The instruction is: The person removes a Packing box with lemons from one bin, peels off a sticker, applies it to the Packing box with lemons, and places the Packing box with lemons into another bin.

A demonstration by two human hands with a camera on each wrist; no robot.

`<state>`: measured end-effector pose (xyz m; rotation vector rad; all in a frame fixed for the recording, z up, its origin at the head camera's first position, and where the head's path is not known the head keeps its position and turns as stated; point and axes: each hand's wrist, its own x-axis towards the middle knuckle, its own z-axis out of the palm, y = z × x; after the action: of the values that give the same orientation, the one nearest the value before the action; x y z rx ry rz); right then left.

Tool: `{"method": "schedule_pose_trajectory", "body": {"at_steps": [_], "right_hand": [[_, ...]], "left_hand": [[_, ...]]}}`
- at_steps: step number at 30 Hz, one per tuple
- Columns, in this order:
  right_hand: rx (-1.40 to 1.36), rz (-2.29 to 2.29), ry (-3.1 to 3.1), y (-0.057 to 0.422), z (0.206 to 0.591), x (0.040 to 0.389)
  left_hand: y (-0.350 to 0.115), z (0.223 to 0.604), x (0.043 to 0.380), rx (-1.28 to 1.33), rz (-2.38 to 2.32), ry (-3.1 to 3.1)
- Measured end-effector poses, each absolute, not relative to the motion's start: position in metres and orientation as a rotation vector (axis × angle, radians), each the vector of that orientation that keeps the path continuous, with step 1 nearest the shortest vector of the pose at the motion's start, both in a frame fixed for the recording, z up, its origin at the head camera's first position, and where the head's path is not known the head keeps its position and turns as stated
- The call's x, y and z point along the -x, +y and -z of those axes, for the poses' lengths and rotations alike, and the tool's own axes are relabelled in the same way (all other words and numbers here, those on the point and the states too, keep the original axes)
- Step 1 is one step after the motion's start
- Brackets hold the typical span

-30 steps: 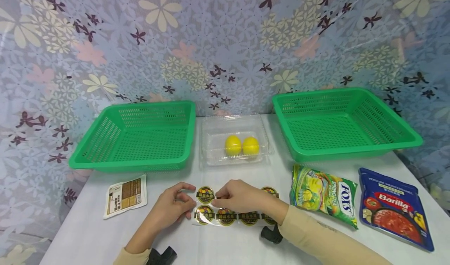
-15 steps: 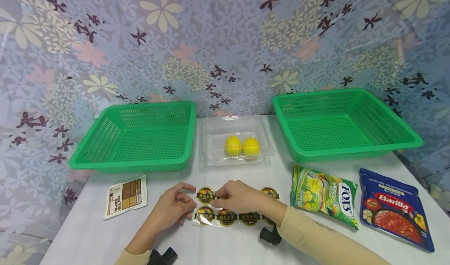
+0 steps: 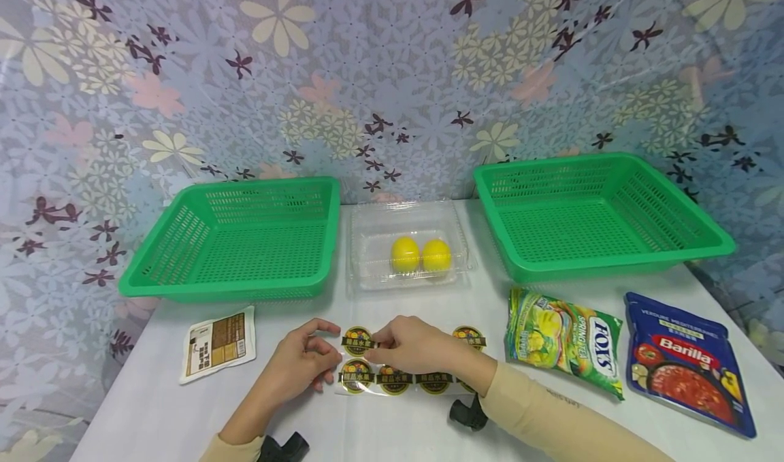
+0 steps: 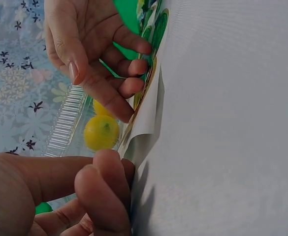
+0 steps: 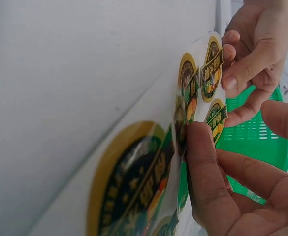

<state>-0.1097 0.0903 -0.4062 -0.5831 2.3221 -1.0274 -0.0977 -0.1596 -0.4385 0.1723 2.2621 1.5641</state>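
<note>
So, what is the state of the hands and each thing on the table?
Sticker sheet: partly lifted from the table
Left hand: at the sheet's left edge, grip unclear
Right hand: touching the sheet, grip unclear
Clear box: holding two yellow fruits, lid unclear
Left green basket: upright
Right green basket: upright
Fox's bag: lying down
Barilla pouch: lying down
Brown packet: lying down
</note>
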Motion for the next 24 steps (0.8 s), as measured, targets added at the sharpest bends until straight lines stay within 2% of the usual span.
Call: {"method": "schedule_pose_trajectory", "body": {"at_steps": [24], "right_hand": [[0.579, 1.09, 2.323, 0.094, 0.4059, 0.1125]], "left_hand": [[-0.1581, 0.4406, 0.099, -0.124, -1.588, 2.234]]}}
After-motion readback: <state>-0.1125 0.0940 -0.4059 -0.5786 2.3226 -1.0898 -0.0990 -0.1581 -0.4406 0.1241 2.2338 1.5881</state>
